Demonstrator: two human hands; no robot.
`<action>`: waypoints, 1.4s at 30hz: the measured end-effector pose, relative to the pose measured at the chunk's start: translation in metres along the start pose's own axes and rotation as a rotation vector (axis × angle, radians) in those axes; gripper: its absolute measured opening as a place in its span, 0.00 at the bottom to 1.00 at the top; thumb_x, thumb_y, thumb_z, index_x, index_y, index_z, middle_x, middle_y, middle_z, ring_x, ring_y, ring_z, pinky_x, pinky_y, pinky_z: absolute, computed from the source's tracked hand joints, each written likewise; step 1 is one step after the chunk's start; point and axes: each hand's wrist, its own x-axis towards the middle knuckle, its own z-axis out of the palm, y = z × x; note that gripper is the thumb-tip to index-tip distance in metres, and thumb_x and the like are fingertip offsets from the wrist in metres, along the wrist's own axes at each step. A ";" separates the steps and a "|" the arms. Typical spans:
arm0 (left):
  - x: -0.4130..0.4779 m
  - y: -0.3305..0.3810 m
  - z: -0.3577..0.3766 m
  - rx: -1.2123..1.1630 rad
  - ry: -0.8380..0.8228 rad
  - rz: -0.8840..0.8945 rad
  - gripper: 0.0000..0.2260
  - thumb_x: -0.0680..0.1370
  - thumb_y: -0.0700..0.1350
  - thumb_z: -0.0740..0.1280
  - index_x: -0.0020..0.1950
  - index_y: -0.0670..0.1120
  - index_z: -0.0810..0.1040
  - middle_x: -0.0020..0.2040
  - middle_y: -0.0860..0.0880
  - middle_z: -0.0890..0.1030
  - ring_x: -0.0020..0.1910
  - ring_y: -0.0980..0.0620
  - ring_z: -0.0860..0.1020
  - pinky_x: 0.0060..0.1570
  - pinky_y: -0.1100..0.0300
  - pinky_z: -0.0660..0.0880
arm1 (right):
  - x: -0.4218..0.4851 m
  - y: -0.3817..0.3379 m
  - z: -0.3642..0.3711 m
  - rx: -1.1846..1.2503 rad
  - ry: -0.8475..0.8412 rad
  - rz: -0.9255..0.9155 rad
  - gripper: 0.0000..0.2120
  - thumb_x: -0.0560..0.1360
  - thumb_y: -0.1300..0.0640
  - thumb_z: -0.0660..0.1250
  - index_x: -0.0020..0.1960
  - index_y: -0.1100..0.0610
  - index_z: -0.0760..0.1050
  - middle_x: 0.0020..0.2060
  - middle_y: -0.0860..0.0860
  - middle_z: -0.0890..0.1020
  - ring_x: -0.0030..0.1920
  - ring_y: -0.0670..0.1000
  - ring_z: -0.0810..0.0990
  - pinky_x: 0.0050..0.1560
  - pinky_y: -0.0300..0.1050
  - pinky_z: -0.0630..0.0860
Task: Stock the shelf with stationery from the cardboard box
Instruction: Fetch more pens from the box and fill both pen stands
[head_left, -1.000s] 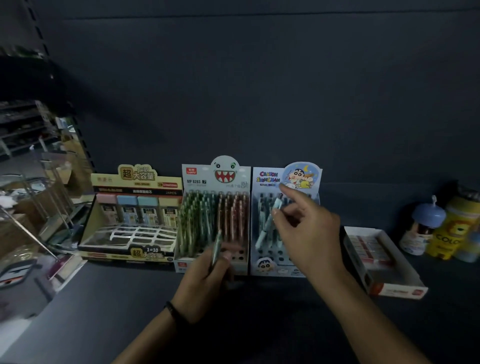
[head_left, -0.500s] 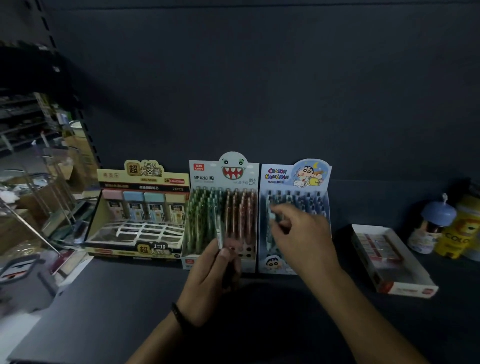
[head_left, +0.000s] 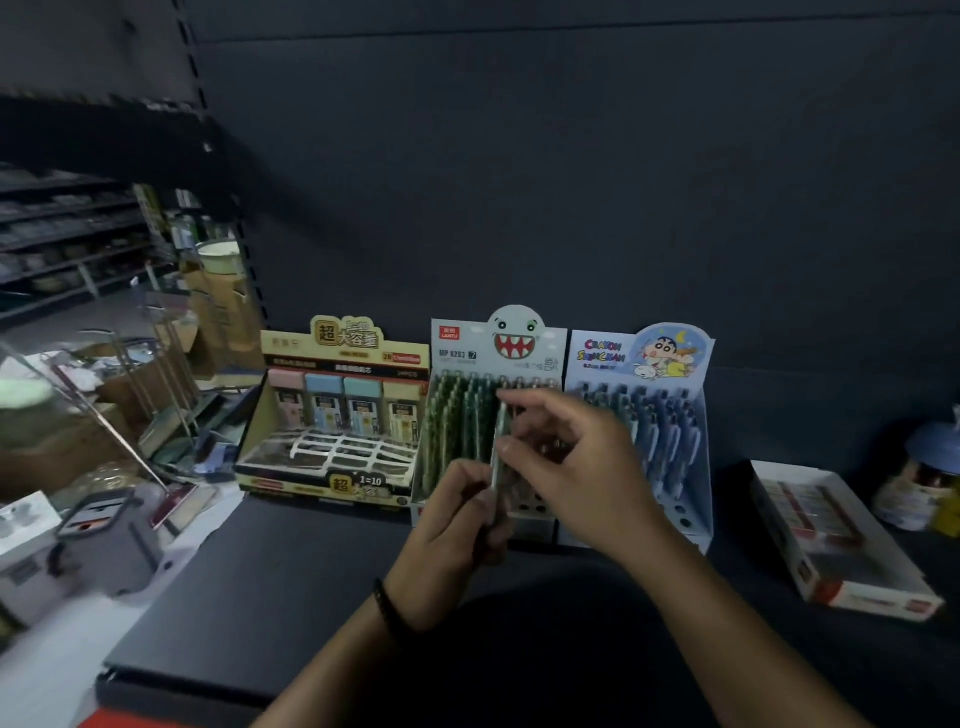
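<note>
On the dark shelf (head_left: 311, 582) stand three display boxes side by side: a yellow refill box (head_left: 337, 415), a monster-face pen box (head_left: 462, 415) full of green and brown pens, and a cartoon pen box (head_left: 670, 426) with blue pens. My left hand (head_left: 447, 545) holds a pale green pen (head_left: 500, 457) upright in front of the monster-face box. My right hand (head_left: 571, 467) has come across to the same pen, and its thumb and fingers pinch the upper part. The cardboard box is out of view.
An open white tray of erasers (head_left: 841, 540) lies at the right, with a small blue-capped bottle (head_left: 930, 478) behind it. Left of the shelf are a metal rack (head_left: 156, 374), boxes and a grey container (head_left: 93, 540) on the floor.
My right hand left the cartoon pen box and moved left to the pen held by my left hand. The camera view shifted left, so the boxes sit further right.
</note>
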 end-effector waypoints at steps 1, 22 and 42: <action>-0.001 0.002 -0.004 0.012 -0.008 0.018 0.08 0.83 0.40 0.59 0.54 0.36 0.63 0.43 0.40 0.65 0.34 0.50 0.64 0.36 0.50 0.57 | 0.002 -0.001 0.004 0.027 -0.004 -0.002 0.16 0.78 0.56 0.77 0.64 0.44 0.83 0.43 0.43 0.85 0.47 0.44 0.86 0.51 0.42 0.83; -0.012 -0.021 -0.060 1.307 0.064 0.440 0.13 0.79 0.46 0.61 0.61 0.46 0.79 0.58 0.46 0.76 0.51 0.42 0.76 0.46 0.47 0.79 | 0.027 0.000 0.063 -0.326 0.278 -0.088 0.14 0.78 0.57 0.75 0.63 0.49 0.85 0.44 0.41 0.87 0.44 0.39 0.84 0.54 0.43 0.84; -0.022 -0.015 -0.054 1.300 0.017 0.359 0.16 0.77 0.43 0.64 0.65 0.46 0.77 0.56 0.47 0.76 0.53 0.43 0.75 0.51 0.46 0.78 | 0.032 -0.021 0.076 -0.492 0.235 0.019 0.12 0.80 0.57 0.71 0.63 0.53 0.84 0.44 0.48 0.87 0.38 0.38 0.76 0.47 0.12 0.57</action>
